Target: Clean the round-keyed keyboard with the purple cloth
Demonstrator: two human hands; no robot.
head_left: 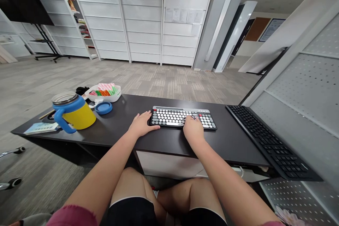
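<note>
A compact keyboard [169, 116] with round white keys, a few red ones and a dark frame lies flat on the dark desk [164, 141]. At its left end rests my left hand [141, 124], thumb and fingers spread around the near left corner. My right hand [193, 129] is curled closed over the right part of the keys. A small dark bit shows by its fingertips, too small to name. The keys beneath that hand are hidden.
On the left stand a yellow and blue mug [79, 114], a blue lid [103, 108] and a white basket [116, 94] of colourful packets. A booklet [42, 128] lies near the left edge. A long black keyboard [272, 144] lies at the right beside a perforated panel [312, 77].
</note>
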